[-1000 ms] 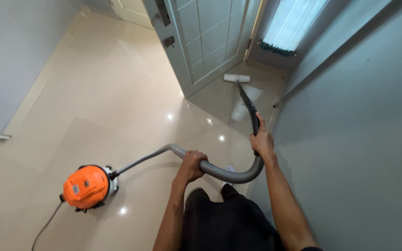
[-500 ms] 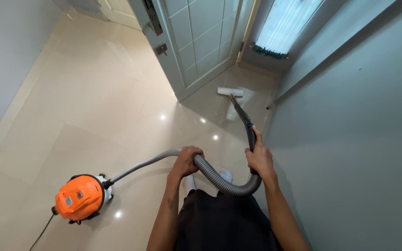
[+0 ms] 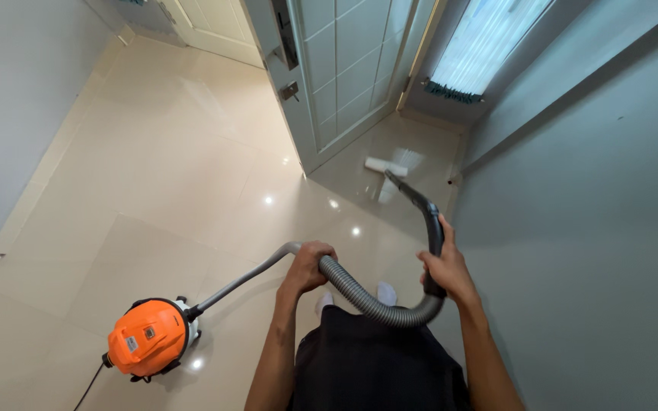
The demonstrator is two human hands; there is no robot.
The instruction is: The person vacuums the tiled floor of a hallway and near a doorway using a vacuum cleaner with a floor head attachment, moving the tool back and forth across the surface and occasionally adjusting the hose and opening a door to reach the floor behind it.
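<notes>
Orange canister vacuum (image 3: 150,337) sits at lower left on the tiled floor (image 3: 154,175). Left hand (image 3: 308,266) is closed around the grey ribbed hose (image 3: 359,293); right hand (image 3: 445,268) grips the black wand (image 3: 420,209). Step in hand, by my judgement: sweeping the floor strip beside the open door (image 3: 336,68). The wand's long axis runs away from the person, tip pointing up-left to the white floor head (image 3: 384,164) (flat on the tiles). A further stroke calls for steady hose slack.
</notes>
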